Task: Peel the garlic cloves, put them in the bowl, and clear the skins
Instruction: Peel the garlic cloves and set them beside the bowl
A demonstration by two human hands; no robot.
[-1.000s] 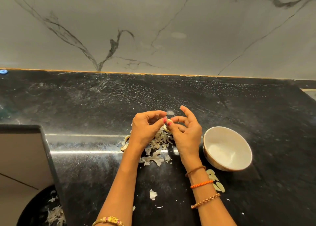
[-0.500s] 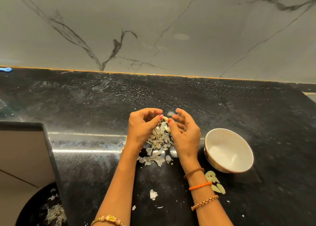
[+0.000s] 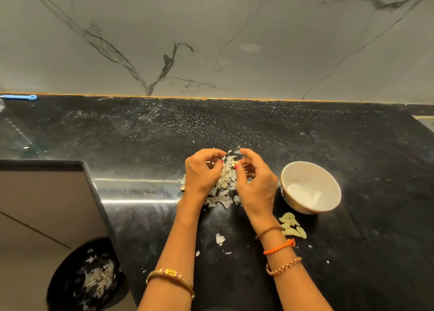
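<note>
— Fingers first: what are they doing?
— Right hand (image 3: 254, 183) pinches a pale garlic clove (image 3: 235, 163) at its thumb tip; left hand (image 3: 203, 172) curls beside it, pinching a skin flake, over the skin pile (image 3: 224, 183).
— Which way is the bowl (image 3: 310, 187)?
— Just right of the right hand, which is nearer. The clove's axis is too small to tell.
</note>
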